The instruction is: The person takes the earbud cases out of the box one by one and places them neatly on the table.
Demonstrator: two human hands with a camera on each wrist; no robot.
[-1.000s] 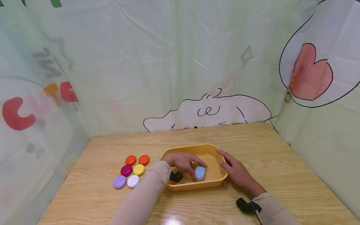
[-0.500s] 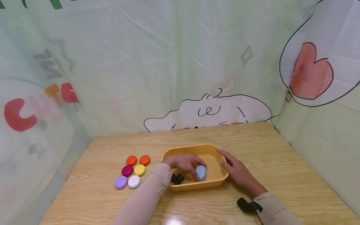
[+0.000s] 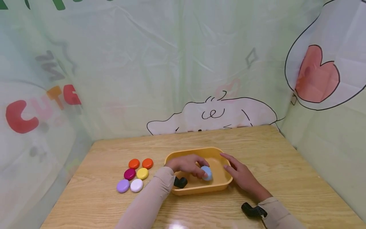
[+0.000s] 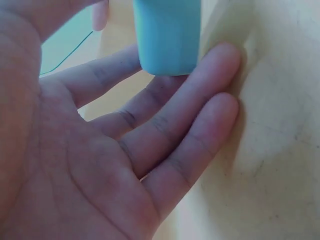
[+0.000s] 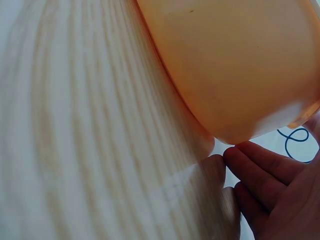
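Observation:
My left hand (image 3: 187,164) reaches into a yellow-orange tray (image 3: 201,190) and pinches a light blue, smooth, rounded piece (image 3: 207,173) between thumb and fingers. In the left wrist view the blue piece (image 4: 169,37) appears as a block with rounded corners, its upper part cut off by the frame; the other fingers extend below it near the tray floor. At the tray's right end is my right hand (image 3: 243,176), thumb and index finger at the rim. The right wrist view has its fairly straight fingers (image 5: 260,172) against the tray's outer wall.
Left of the tray, several glossy round discs lie in two columns: two orange (image 3: 134,163), one magenta (image 3: 130,174), one yellow (image 3: 142,173), one lilac (image 3: 123,185) and one white (image 3: 136,185). Printed curtains (image 3: 128,79) surround the wooden table (image 3: 251,143).
My left fingers have closed further round the blue piece, which has turned and shifted slightly away from the tray's near side. My right hand has stayed at the tray's right end.

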